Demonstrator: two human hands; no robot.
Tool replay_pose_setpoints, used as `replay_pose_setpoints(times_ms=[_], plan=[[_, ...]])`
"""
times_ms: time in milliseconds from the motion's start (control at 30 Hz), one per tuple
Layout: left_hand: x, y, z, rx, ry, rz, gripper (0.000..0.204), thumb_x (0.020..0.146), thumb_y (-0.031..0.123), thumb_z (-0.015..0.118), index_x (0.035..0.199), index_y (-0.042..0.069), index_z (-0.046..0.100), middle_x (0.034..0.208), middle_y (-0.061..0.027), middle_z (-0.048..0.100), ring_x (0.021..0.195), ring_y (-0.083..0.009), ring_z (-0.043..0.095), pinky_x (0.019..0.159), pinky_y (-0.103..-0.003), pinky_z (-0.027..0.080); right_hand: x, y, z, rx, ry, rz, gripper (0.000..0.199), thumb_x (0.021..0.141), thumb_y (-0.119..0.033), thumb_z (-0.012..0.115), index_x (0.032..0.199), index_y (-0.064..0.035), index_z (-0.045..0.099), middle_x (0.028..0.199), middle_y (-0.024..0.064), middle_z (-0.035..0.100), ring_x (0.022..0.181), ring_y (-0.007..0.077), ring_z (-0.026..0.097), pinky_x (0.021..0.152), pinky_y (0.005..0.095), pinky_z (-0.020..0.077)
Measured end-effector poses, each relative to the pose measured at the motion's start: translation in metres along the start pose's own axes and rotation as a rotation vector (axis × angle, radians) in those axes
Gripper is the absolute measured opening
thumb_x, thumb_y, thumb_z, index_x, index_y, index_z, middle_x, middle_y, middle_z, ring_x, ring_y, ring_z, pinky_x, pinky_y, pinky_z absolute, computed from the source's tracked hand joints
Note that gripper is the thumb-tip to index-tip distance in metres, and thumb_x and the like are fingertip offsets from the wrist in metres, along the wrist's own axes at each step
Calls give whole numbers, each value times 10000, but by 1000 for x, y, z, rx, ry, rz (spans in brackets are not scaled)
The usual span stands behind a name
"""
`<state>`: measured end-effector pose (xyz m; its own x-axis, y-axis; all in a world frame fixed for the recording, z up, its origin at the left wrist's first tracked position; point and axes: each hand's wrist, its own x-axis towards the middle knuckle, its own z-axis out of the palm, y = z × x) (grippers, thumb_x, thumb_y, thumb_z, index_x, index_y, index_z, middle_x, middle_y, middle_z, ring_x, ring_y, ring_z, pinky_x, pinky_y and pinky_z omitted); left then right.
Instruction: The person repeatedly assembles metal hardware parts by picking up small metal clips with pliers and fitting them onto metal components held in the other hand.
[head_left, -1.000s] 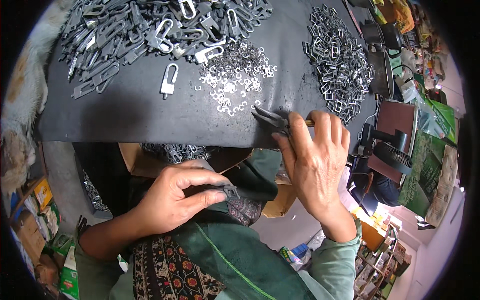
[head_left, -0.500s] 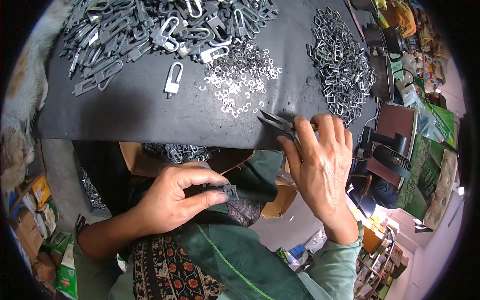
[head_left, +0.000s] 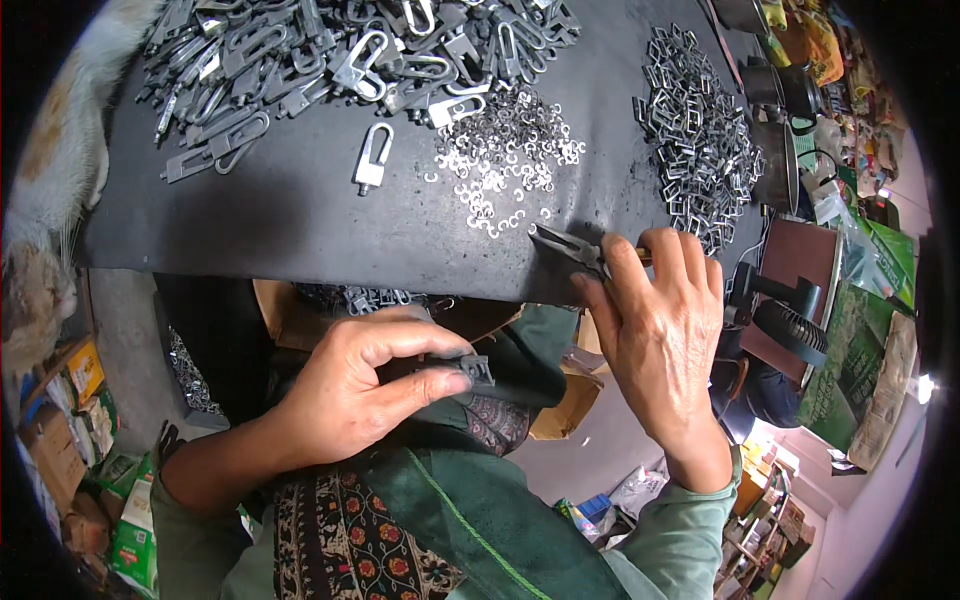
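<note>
My left hand (head_left: 365, 385) pinches a small dark grey metal part (head_left: 478, 372) between thumb and fingers, just off the table's front edge; much of the part is hidden by the fingers. In my right hand (head_left: 662, 325) is a pair of pliers (head_left: 575, 250), its jaws slightly apart and pointing left over the table edge. The jaw tips reach the small C-shaped clips (head_left: 490, 215) scattered on the dark table; one clip lies right beside the tips. A single U-shaped metal shackle (head_left: 374, 158) lies alone left of the clips.
A big heap of metal shackles (head_left: 290, 55) covers the far left of the table (head_left: 270, 235). Rectangular metal links (head_left: 700, 140) are piled at the right. A cat (head_left: 50, 180) lies along the left edge. Below the edge stands a cardboard box (head_left: 272, 305); a black fan (head_left: 785, 310) is at right.
The whole view has shifted slightly, moving the table's contents to the right. Both hands keep their holds, and the plier tips are now closer to the nearest clips.
</note>
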<state>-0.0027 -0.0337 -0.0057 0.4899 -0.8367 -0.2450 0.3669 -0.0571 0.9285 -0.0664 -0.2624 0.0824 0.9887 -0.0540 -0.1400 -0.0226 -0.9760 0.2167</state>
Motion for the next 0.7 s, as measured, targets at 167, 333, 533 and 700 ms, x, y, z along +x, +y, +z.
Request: replay_pose_setpoints(times_ms=[167,333,533,700], plan=[[0,4,-4,-109,43,-40,191,895,52,684,1060,-41,662,963,-90,673,888,-104,614,790,-270,485,4,6,-5,24,-2,-68,311,771,-233,750,995,-62,618,863,96,520,823,286,532,715,400,406],[2,16,-6,-328,-16,-321,158,929,116,648,1043,7,659,806,23,586,622,-23,455,542,-181,361,4,15,-21,289,-34,-405,427,695,-389,756,924,-57,614,829,90,550,725,281,575,629,399,459],[4,20,-5,-336,-4,-287,181,926,124,658,1062,5,659,791,33,579,631,-24,463,547,-180,361,9,15,-22,267,-11,-464,443,706,-432,734,910,-56,616,817,92,538,710,279,569,614,398,455],[6,19,1,-380,19,-205,189,924,114,661,1077,4,665,808,28,591,656,-19,472,573,-179,371,10,12,-21,315,-1,-454,455,684,-421,743,913,-49,616,819,92,539,714,282,572,614,398,455]])
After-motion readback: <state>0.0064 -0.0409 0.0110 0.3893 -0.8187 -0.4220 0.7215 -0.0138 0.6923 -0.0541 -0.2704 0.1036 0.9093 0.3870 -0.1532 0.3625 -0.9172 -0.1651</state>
